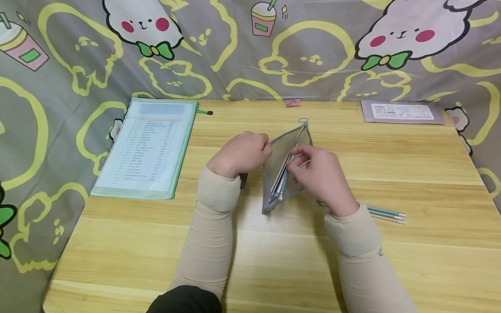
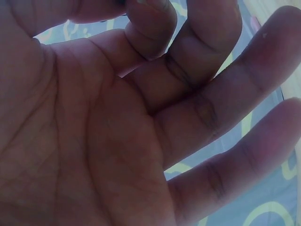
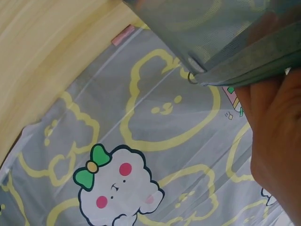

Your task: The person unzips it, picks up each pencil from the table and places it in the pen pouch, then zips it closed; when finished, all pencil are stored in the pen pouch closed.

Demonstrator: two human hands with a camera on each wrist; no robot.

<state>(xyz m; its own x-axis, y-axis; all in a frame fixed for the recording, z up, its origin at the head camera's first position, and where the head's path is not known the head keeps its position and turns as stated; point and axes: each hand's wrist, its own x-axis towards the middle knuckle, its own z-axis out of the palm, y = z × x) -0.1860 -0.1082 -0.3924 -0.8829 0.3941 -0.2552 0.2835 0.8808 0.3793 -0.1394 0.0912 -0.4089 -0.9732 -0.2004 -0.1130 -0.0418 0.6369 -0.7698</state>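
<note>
A grey zip pouch (image 1: 277,154) with a mesh-like side stands tilted on its edge at the middle of the table, its mouth spread upward. My left hand (image 1: 242,152) pinches its left rim; several pencils (image 1: 279,187), teal and white, lie lengthwise inside. At the mouth, the thumb and fingertips of my right hand (image 1: 318,171) close on the pencils, though the exact contact is partly hidden. The left wrist view shows the palm (image 2: 117,136) with thumb and index curled at the top. In the right wrist view, the hand (image 3: 277,127) sits beside the pouch (image 3: 202,33).
Several more pencils (image 1: 385,213) lie on the table beside my right wrist. A mesh folder with green edging (image 1: 135,143) holds a printed sheet at the left. A pink eraser (image 1: 292,103) and a lilac labelled packet (image 1: 438,115) lie along the back edge, before a patterned curtain (image 1: 242,56).
</note>
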